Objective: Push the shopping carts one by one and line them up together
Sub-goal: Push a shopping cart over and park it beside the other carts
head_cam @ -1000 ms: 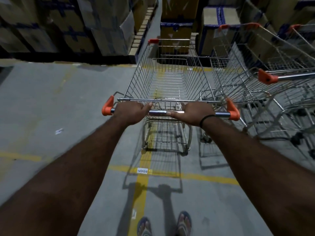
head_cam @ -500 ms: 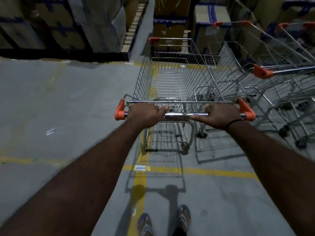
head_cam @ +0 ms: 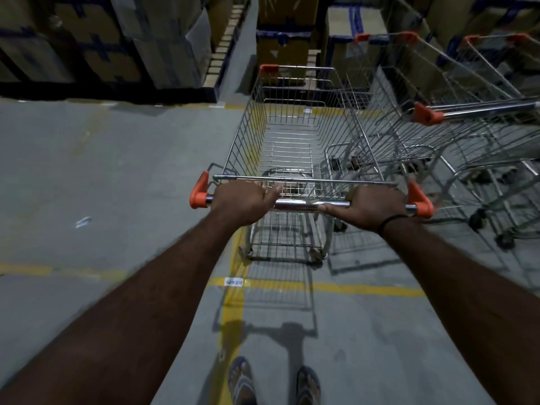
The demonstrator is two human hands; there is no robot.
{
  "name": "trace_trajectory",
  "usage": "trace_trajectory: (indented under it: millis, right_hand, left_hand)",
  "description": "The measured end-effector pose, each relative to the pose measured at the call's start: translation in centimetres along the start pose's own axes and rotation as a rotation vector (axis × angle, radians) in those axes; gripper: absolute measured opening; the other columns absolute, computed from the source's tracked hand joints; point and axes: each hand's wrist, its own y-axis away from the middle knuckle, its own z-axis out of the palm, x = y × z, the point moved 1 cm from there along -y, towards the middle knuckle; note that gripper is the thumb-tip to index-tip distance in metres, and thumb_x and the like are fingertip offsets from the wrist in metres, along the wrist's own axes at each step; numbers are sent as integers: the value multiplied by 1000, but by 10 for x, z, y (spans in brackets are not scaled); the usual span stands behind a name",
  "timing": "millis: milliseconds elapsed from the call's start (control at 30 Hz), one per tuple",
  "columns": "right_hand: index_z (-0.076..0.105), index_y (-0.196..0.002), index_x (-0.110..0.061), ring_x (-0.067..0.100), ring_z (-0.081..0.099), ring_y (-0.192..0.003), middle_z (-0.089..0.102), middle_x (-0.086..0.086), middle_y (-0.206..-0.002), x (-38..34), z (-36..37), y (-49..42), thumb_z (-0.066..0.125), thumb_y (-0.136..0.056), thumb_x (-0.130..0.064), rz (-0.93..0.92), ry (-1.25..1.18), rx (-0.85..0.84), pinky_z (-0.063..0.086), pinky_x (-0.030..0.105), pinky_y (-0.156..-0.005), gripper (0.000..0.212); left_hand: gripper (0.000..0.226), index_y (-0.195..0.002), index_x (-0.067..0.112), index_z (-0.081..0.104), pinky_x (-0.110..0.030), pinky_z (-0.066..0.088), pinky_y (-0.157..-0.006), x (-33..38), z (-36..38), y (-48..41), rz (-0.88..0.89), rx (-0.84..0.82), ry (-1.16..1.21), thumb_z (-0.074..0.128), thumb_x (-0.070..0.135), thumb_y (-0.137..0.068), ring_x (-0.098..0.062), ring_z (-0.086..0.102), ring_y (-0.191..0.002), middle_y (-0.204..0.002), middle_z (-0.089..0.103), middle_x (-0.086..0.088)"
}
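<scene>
A wire shopping cart [head_cam: 295, 135] with orange corner caps stands in front of me on the concrete floor. My left hand [head_cam: 244, 200] grips the left part of its chrome handle bar [head_cam: 298, 204], and my right hand [head_cam: 371, 206] grips the right part. Close on the right stands a second cart [head_cam: 455, 133] with an orange-capped handle, its basket side almost against mine. A third cart [head_cam: 502, 54] shows behind it at the far right.
Stacked cardboard boxes [head_cam: 96, 39] on pallets line the back left, more boxes [head_cam: 283, 42] sit straight ahead. Yellow floor lines [head_cam: 336, 286] cross under the cart. Open concrete floor [head_cam: 102, 176] lies to the left. My sandalled feet [head_cam: 271, 381] are at the bottom.
The cart I hold has shifted right, closer alongside the second cart, while both hands kept their grip on the handle bar.
</scene>
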Motion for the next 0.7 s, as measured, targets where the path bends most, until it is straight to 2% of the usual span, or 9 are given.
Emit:
trace_trajectory:
  millis: [133, 200, 267, 333, 433, 700]
  right_hand:
    - [64, -61, -15, 22, 54, -59, 54, 1, -58, 2, 1, 11, 11, -57, -105, -16, -12, -6, 42, 28, -60, 104]
    - [66, -65, -16, 22, 56, -61, 56, 1, -59, 2, 3, 17, 11, -59, -104, -35, -5, -12, 46, 28, -63, 104]
    - [67, -68, -17, 22, 58, -64, 58, 0, -63, 2, 6, 21, 10, -61, -103, -65, -2, -19, 50, 29, -67, 103]
    - [65, -66, -17, 22, 58, -65, 57, -1, -64, 4, 9, 26, 9, -61, -103, -80, -19, -25, 48, 29, -64, 103]
    - [64, -64, -16, 20, 55, -62, 56, 0, -62, 5, 10, 33, 9, -61, -102, -86, -25, -23, 47, 29, -63, 102]
    - [63, -63, -19, 19, 59, -61, 59, 0, -62, 6, 8, 38, 6, -57, -105, -76, -48, -63, 56, 34, -70, 104]
  left_hand:
    - [76, -67, 19, 59, -34, 41, -73, 10, 3, 9, -72, -3, -43, 11, 68, -99, -24, 60, -77, -73, 57, -2]
    - [77, -67, 20, 62, -34, 42, -75, 13, 7, 13, -107, -14, -50, 11, 69, -98, -24, 57, -76, -74, 59, -3]
    - [81, -77, 18, 68, -35, 43, -75, 15, 11, 18, -138, -13, -59, 10, 71, -97, -26, 61, -78, -75, 62, -3]
    - [79, -77, 17, 68, -34, 40, -72, 18, 14, 23, -157, -14, -59, 12, 70, -97, -25, 62, -78, -72, 60, -1]
    - [77, -77, 17, 68, -34, 36, -71, 24, 13, 30, -154, -25, -59, 14, 69, -97, -24, 58, -75, -70, 58, 0]
    - [76, -83, 16, 70, -34, 38, -71, 25, 4, 34, -122, -66, -33, 15, 67, -99, -24, 57, -78, -79, 62, -4]
